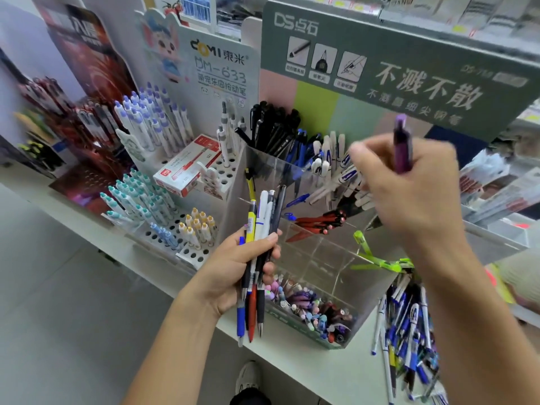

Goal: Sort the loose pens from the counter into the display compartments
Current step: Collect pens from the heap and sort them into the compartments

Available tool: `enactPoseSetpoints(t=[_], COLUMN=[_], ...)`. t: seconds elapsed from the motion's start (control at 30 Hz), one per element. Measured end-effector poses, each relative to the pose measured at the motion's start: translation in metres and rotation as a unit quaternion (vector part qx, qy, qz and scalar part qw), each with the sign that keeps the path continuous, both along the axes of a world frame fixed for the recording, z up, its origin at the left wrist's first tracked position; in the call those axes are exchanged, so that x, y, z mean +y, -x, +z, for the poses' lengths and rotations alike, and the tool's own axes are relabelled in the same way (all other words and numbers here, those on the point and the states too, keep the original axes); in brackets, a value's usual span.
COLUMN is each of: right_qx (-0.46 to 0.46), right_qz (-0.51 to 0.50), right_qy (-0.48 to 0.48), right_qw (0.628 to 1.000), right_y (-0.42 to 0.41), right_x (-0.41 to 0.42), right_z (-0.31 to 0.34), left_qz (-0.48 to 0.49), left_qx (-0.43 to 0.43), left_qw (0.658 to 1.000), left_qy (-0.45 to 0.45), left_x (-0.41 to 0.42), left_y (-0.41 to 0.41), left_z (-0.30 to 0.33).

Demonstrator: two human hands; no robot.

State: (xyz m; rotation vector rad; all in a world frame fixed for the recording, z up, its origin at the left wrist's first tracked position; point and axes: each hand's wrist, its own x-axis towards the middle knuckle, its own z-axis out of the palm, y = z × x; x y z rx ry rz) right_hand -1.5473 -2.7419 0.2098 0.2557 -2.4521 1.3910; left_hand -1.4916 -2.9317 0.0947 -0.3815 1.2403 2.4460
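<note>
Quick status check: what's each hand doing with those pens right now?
Left hand grips a mixed bundle of pens. Right hand pinches a purple pen above the clear display compartments. Loose pile waiting on counter; nothing blocking.

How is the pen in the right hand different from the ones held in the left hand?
The right hand holds a single purple pen; the left hand grips a mixed bundle of pens in blue, red, black, white and yellow. The purple pen is raised over the clear display compartments; the bundle is held lower, at the display's front left. Both stand roughly upright, gripped by curled fingers.
</note>
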Motion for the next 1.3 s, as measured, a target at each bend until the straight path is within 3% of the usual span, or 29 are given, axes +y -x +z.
enactPoseSetpoints(t=[0.1,0.17,0.37,0.47,0.57,0.73,0.9,1.03,1.17,1.3], right_qx=[-0.259,-0.334,-0.331,-0.314,-0.248,-0.093,0.078,0.035,-0.043,-0.043], right_qz=[0.118,0.130,0.040,0.017,0.023,0.064,0.065,0.056,0.111,0.105], right_qy=[0.063,0.174,0.195,0.275,0.331,0.217,0.059,-0.124,-0.263,-0.300], right_qw=[0.956,0.917,0.922,0.909,0.910,0.970,0.993,0.990,0.958,0.947], right_y=[-0.032,-0.036,-0.032,-0.036,-0.043,-0.040,0.026,0.091,0.119,0.122], right_x=[-0.001,-0.003,0.026,0.043,0.056,0.055,0.008,-0.043,-0.075,-0.093], right_z=[-0.029,-0.048,-0.085,-0.079,-0.068,-0.024,0.025,0.022,0.007,0.002], left_qz=[-0.066,-0.112,-0.074,-0.027,-0.011,0.065,0.100,0.108,0.121,0.110], left_qx=[0.009,0.015,-0.012,-0.030,-0.033,-0.005,0.007,-0.010,-0.015,-0.015], left_qw=[0.998,0.993,0.995,0.992,0.994,0.995,0.995,0.993,0.991,0.993], left_qy=[0.011,0.034,0.072,0.118,0.106,0.076,0.006,-0.044,-0.051,-0.047], left_x=[0.008,0.017,0.044,0.053,0.054,0.039,0.019,0.009,0.006,0.002], left_y=[-0.006,-0.009,-0.009,-0.007,-0.009,-0.011,0.002,0.007,0.005,0.004], left_z=[0.001,0.002,0.000,-0.007,-0.010,-0.005,0.018,0.021,0.012,0.007])
